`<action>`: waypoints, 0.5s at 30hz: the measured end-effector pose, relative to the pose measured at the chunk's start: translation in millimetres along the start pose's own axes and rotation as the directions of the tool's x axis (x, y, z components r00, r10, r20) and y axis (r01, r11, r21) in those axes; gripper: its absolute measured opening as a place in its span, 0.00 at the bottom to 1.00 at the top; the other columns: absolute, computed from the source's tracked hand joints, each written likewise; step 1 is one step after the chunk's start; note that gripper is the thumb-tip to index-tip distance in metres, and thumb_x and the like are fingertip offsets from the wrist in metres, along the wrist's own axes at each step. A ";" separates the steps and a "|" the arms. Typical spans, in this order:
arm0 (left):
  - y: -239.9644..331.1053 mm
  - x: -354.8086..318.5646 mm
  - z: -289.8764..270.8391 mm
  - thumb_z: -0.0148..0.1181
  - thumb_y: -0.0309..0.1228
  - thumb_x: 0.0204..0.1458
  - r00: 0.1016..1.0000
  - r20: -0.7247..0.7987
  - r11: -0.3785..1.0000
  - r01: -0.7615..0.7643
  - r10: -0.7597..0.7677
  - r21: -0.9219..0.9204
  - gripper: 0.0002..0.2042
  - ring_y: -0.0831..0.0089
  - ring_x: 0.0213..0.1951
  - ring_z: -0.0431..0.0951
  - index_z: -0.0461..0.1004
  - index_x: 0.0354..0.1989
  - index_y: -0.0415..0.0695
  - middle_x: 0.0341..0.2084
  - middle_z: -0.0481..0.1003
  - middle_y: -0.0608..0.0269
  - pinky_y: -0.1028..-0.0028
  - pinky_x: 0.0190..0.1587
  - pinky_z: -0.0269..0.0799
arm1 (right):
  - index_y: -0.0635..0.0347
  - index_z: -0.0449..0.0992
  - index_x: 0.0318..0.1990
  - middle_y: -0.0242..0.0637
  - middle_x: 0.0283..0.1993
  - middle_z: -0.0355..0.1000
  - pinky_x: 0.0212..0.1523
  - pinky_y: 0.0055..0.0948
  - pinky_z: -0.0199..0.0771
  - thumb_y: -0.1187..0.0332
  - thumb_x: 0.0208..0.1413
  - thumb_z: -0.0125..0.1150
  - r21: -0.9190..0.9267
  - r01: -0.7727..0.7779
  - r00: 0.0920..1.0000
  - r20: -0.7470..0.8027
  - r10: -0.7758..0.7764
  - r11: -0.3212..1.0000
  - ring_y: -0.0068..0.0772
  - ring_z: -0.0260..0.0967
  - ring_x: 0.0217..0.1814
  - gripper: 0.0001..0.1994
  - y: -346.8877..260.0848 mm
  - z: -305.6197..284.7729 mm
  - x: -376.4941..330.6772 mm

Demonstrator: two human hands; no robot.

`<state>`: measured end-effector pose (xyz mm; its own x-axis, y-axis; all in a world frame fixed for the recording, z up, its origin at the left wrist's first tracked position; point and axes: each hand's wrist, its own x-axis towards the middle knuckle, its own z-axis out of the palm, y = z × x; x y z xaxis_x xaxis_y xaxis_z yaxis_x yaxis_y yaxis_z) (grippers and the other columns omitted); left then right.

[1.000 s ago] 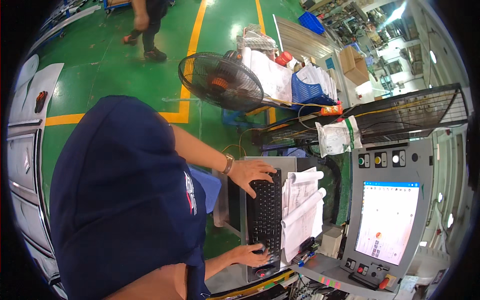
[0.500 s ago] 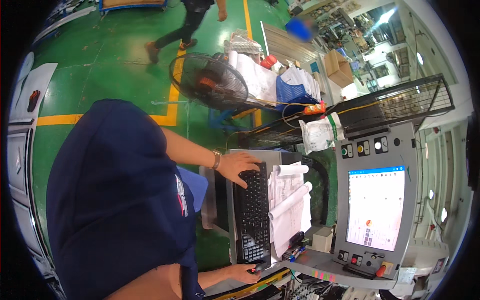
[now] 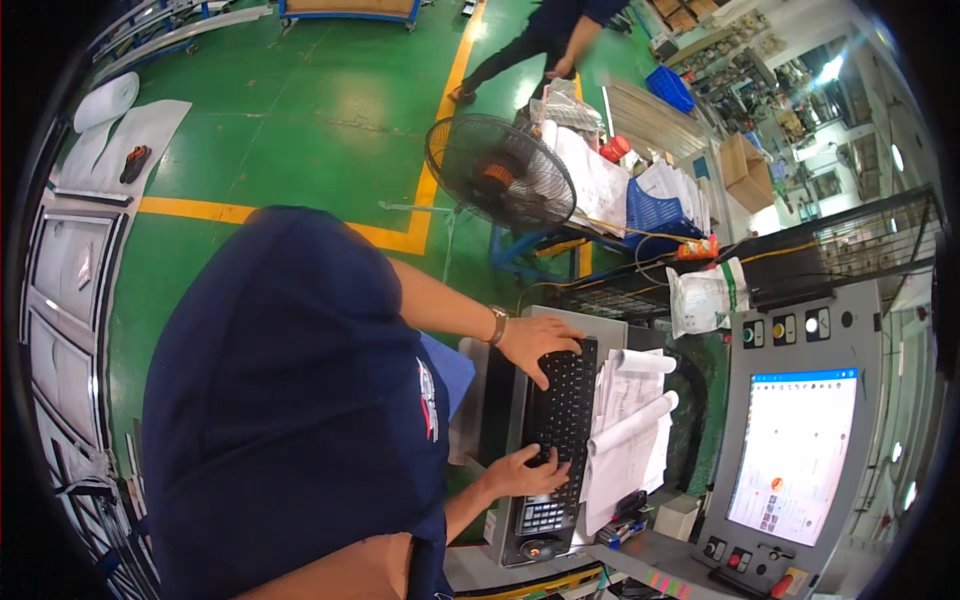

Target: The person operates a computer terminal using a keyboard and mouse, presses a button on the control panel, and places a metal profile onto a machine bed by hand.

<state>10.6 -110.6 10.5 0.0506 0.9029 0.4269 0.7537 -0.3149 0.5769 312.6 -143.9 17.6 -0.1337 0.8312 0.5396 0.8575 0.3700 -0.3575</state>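
Note:
A black keyboard (image 3: 560, 420) lies on a grey console shelf in front of my dark blue shirt (image 3: 290, 420). My left hand (image 3: 537, 345), with a watch on its wrist, rests spread over the keyboard's upper end. My right hand (image 3: 528, 472) lies on the keys at the lower part, just above the number pad. Neither hand holds anything. Beside the keyboard on its right sit rolled and stacked white paper sheets (image 3: 628, 425). A lit screen (image 3: 795, 450) stands in a grey control panel further right.
A standing fan (image 3: 500, 172) is on the green floor beyond the console, beside a blue crate (image 3: 655, 215) with papers. A white sack (image 3: 705, 295) lies near a wire-mesh guard (image 3: 850, 255). Another person (image 3: 545, 40) walks at the top. Grey panels (image 3: 65, 290) line the left.
My right hand has moved from the keyboard's lower end up onto the keys above the number pad. The left hand stays at the upper end. The person at the top walked rightward.

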 end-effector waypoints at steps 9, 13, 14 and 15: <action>1.0 11.5 1.9 0.71 0.67 0.52 1.000 0.008 0.999 0.007 -0.007 -0.044 0.48 0.45 0.79 0.58 0.68 0.74 0.45 0.79 0.57 0.40 0.46 0.81 0.49 | 0.66 0.83 0.53 0.58 0.73 0.68 0.75 0.68 0.58 0.57 0.68 0.63 -0.070 -0.014 1.000 -0.017 0.013 0.997 0.68 0.59 0.79 0.19 26.7 -2.2 8.3; -6.8 9.0 3.8 0.71 0.66 0.52 0.999 -0.026 0.999 -0.020 0.019 -0.041 0.47 0.45 0.78 0.59 0.69 0.72 0.44 0.79 0.59 0.40 0.47 0.80 0.50 | 0.66 0.83 0.52 0.59 0.72 0.69 0.74 0.66 0.59 0.56 0.68 0.62 -0.067 -0.036 0.999 0.024 0.038 0.997 0.66 0.61 0.78 0.20 13.9 -5.4 8.4; -7.1 8.4 4.1 0.71 0.66 0.52 0.999 -0.041 0.999 -0.025 0.023 -0.040 0.46 0.45 0.78 0.60 0.70 0.71 0.44 0.78 0.59 0.41 0.47 0.80 0.51 | 0.66 0.83 0.53 0.60 0.72 0.69 0.74 0.66 0.60 0.56 0.68 0.61 -0.059 -0.050 0.997 0.061 0.054 0.997 0.65 0.62 0.78 0.20 11.1 -3.9 7.5; -6.4 8.1 4.2 0.71 0.66 0.52 0.999 -0.040 0.999 -0.027 0.025 -0.042 0.46 0.45 0.78 0.60 0.70 0.71 0.44 0.78 0.59 0.41 0.47 0.80 0.51 | 0.66 0.83 0.53 0.60 0.72 0.69 0.74 0.66 0.60 0.56 0.68 0.61 -0.060 -0.052 0.997 0.060 0.055 0.997 0.65 0.62 0.78 0.20 7.9 -3.2 6.0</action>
<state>8.9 -100.1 7.3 0.0430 0.8822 0.4689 0.7240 -0.3509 0.5939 320.2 -137.3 20.4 -0.1158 0.8738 0.4724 0.8917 0.3010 -0.3381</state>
